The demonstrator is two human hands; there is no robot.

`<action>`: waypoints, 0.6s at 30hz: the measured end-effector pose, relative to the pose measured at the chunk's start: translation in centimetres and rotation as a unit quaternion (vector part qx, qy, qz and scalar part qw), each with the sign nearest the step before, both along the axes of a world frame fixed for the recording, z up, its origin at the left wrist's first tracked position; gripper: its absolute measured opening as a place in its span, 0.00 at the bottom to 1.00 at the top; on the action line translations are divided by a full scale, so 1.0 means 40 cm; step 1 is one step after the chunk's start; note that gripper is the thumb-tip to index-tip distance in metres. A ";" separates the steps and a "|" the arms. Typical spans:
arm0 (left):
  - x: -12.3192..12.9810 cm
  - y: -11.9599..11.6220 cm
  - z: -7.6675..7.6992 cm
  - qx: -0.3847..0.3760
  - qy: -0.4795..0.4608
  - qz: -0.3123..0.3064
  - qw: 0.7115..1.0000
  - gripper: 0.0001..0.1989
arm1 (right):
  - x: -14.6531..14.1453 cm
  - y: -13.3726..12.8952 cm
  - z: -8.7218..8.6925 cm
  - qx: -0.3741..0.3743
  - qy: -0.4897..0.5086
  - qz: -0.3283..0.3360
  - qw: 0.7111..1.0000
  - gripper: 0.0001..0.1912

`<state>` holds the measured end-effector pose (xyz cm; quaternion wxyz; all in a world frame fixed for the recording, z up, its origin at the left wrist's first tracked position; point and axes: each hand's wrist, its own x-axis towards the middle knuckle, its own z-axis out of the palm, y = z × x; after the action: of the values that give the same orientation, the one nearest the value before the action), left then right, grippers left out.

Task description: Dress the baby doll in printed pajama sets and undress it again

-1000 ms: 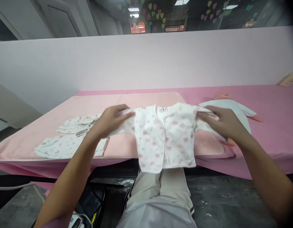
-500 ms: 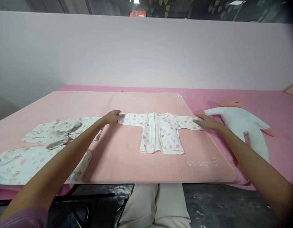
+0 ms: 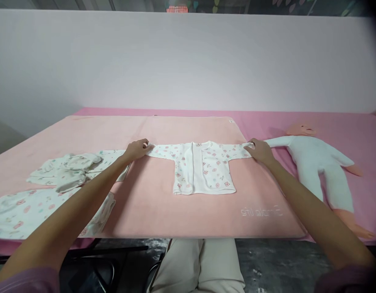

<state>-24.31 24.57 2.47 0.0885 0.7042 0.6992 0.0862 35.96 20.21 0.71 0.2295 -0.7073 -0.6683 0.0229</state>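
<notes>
Baby jacket (image 3: 216, 171) lowered onto the mat (image 3: 163, 215), left hand (image 3: 137, 149) and right hand (image 3: 261, 151) finger-pinching its cuffs (image 3: 155, 151), which uneven tugging could skew.

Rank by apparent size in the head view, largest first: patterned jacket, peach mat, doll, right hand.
1. Peach mat
2. Doll and patterned jacket: too alike to rank
3. Right hand

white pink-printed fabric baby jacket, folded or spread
Spread: the jacket has both sleeves drawn out sideways by the left hand and right hand, its body flat over the peach cloth mat.
</notes>
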 end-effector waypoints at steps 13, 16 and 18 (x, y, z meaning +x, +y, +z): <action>0.345 -0.103 -0.012 0.081 -0.050 -0.223 0.970 0.19 | -0.603 -0.359 0.043 -0.056 0.023 0.315 0.947 0.21; 0.426 -0.115 -0.017 0.052 -0.084 -0.175 0.980 0.21 | -0.627 -0.367 0.031 -0.093 -0.018 0.292 0.952 0.15; 0.463 -0.107 -0.008 0.001 -0.074 -0.129 0.989 0.19 | -0.614 -0.365 0.029 -0.101 -0.011 0.272 0.957 0.12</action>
<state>-5.78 20.30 2.15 0.1495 0.7803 0.5939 0.1267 11.41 5.61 1.88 0.1343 -0.5186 -0.8321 0.1438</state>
